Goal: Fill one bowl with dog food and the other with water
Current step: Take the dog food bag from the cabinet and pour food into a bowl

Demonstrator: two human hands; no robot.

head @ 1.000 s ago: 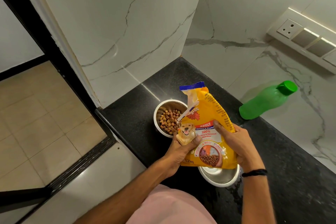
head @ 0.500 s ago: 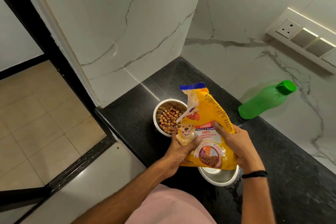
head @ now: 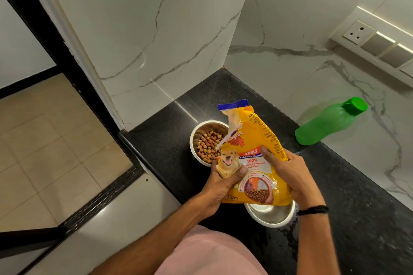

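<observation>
A yellow dog food bag (head: 253, 140) stands upright between my hands, its torn top open. My left hand (head: 220, 185) grips its lower left corner. My right hand (head: 288, 172) holds its right side. Behind the bag to the left, a steel bowl (head: 199, 129) holds brown kibble (head: 207, 146). A second steel bowl (head: 271, 215) sits under the bag's bottom edge, mostly hidden; its contents cannot be seen. A green water bottle (head: 328, 121) with its cap on stands at the back right against the wall.
All this sits on a black granite counter (head: 357, 207) in a corner of white marble walls. A switch and socket panel (head: 377, 44) is on the right wall. The counter's left edge drops to a tiled floor (head: 44, 140).
Almost nothing has moved; the bag and both hands stay where they were.
</observation>
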